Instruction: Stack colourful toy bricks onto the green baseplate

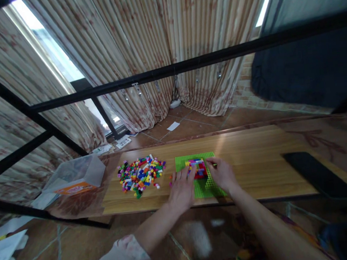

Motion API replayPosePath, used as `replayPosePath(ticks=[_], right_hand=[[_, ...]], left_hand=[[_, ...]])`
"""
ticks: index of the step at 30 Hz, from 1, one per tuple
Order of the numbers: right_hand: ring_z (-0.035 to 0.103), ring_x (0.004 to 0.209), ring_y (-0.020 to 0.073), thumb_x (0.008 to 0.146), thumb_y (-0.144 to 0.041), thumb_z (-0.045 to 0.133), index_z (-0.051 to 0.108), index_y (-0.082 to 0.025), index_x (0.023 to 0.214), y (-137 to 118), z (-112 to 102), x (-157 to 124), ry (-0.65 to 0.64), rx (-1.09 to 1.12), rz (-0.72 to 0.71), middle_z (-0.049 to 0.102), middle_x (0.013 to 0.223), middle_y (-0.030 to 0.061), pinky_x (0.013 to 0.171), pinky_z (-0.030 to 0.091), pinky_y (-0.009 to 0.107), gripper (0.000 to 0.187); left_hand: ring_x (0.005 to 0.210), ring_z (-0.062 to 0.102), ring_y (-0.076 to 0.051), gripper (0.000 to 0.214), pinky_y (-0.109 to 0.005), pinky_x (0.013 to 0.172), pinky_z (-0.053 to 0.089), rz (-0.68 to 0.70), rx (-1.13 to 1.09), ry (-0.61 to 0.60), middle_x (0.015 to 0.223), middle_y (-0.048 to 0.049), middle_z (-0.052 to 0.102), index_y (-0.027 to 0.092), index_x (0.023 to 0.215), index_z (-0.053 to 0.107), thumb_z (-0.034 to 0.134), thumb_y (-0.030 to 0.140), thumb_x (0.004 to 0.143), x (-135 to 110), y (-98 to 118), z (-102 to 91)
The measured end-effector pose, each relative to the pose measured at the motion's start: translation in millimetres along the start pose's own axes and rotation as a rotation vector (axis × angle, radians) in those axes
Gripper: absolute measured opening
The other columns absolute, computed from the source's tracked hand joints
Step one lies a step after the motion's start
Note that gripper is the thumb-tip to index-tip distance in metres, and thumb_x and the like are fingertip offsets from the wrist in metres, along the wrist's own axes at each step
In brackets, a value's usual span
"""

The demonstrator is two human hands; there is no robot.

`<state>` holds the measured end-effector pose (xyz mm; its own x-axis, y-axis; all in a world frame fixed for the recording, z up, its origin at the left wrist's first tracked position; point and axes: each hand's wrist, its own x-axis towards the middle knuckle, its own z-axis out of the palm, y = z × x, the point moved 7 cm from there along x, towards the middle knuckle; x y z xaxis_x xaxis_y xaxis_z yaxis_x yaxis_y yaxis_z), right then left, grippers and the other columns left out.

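Note:
A green studded baseplate point(202, 191) lies on the wooden tabletop. On its middle stands a low build of toy building bricks point(201, 170) in red, blue, yellow and white. My left hand point(182, 189) rests over the plate's left side, fingers stretched out, its fingertips at the build's left edge. At the right of the build, my right hand point(223, 175) has thumb and fingers closed together over the plate. What sits between them, if anything, is too small to tell. A loose heap of mixed coloured bricks point(142, 174) lies to the left of my left hand.
A clear plastic box point(87, 172) with an orange label stands left of the bricks. Toward the right end of the wooden tabletop point(255, 159) lies a dark flat slab point(318, 174). A black metal bar point(156, 75) crosses beyond the table, before the curtains point(135, 36).

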<state>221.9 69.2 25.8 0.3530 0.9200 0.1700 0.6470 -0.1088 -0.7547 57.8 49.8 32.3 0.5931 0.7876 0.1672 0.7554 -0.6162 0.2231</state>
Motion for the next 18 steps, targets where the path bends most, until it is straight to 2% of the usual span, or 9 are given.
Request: replayPosePath(ticks=[5, 8, 12, 18], right_hand=[[0.066, 0.073, 0.0191, 0.084, -0.029, 0.048, 0.072, -0.017, 0.089, -1, -27, -1, 0.032, 0.013, 0.05, 0.074, 0.084, 0.0079, 0.069, 0.047, 0.029, 0.028], [0.066, 0.074, 0.0197, 0.084, -0.029, 0.049, 0.072, -0.017, 0.088, -1, -31, -5, 0.016, 0.006, 0.038, 0.074, 0.085, 0.0075, 0.069, 0.046, 0.029, 0.026], [0.066, 0.075, 0.02, 0.085, -0.029, 0.048, 0.072, -0.018, 0.088, -9, -26, -11, -0.018, -0.032, -0.051, 0.074, 0.088, 0.0079, 0.07, 0.045, 0.029, 0.026], [0.065, 0.07, 0.0178, 0.086, -0.03, 0.047, 0.072, -0.021, 0.084, -22, -26, -16, -0.028, -0.054, -0.129, 0.073, 0.084, 0.0064, 0.068, 0.044, 0.028, 0.027]], left_hand=[[0.123, 0.044, -0.025, 0.057, -0.045, 0.104, 0.037, -0.205, -0.149, 0.183, 0.132, -0.0132, 0.049, 0.017, 0.136, 0.037, 0.048, 0.013, 0.08, -40, -51, -19.2], [0.121, 0.047, -0.025, 0.054, -0.045, 0.102, 0.04, -0.28, -0.183, 0.193, 0.127, -0.0124, 0.052, 0.017, 0.131, 0.042, 0.051, 0.013, 0.078, -54, -72, -19.3], [0.115, 0.052, -0.023, 0.048, -0.042, 0.1, 0.042, -0.328, -0.196, 0.145, 0.119, -0.0103, 0.057, 0.017, 0.122, 0.05, 0.055, 0.013, 0.075, -53, -80, -13.0], [0.105, 0.055, -0.022, 0.031, -0.038, 0.094, 0.045, -0.317, -0.172, 0.125, 0.106, -0.0089, 0.062, 0.015, 0.109, 0.059, 0.054, 0.014, 0.078, -37, -75, -6.6]])
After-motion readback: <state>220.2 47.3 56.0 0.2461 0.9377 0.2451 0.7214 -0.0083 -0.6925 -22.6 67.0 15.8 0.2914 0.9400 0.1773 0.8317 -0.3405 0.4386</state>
